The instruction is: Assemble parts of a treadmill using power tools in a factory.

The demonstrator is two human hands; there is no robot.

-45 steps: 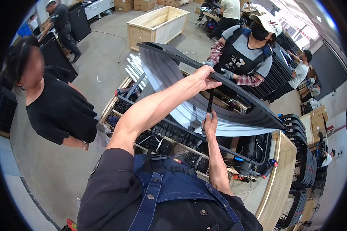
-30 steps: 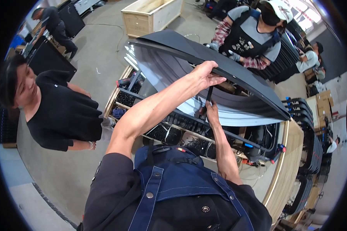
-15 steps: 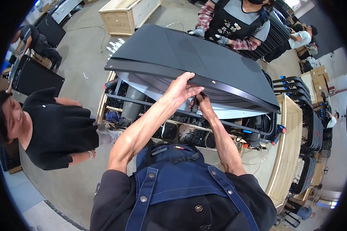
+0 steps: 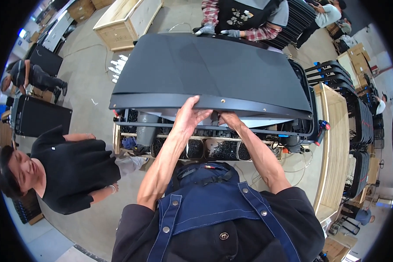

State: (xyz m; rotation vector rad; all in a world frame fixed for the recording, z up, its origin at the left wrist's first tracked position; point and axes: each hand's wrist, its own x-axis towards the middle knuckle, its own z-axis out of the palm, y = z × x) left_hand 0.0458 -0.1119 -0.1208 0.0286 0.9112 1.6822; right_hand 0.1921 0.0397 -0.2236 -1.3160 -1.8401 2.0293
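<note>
A large black panel (image 4: 214, 70) with a rail along its near edge lies tilted over a dark metal frame (image 4: 161, 125). My left hand (image 4: 190, 117) grips the near edge, thumb on top and fingers curled underneath. Just right of it, my right hand (image 4: 230, 120) reaches in below the same edge with fingers closed. A dark object (image 4: 215, 118) shows between the two hands; its kind and most of its shape are hidden. Pale sheeting (image 4: 266, 122) shows below the panel. Across from me a co-worker's gloved hands (image 4: 218, 31) rest at the far edge.
Bins of small black parts (image 4: 225, 149) line the bench's near side. A grey cylinder (image 4: 147, 129) stands at left under the frame. A power tool (image 4: 322, 131) sits at the right end, beside a wooden crate (image 4: 332, 153). A person in black (image 4: 76, 163) stands at my left.
The panel's near edge has come down toward the frame, narrowing the gap below it. My hands stay at that edge, and the view has shifted.
</note>
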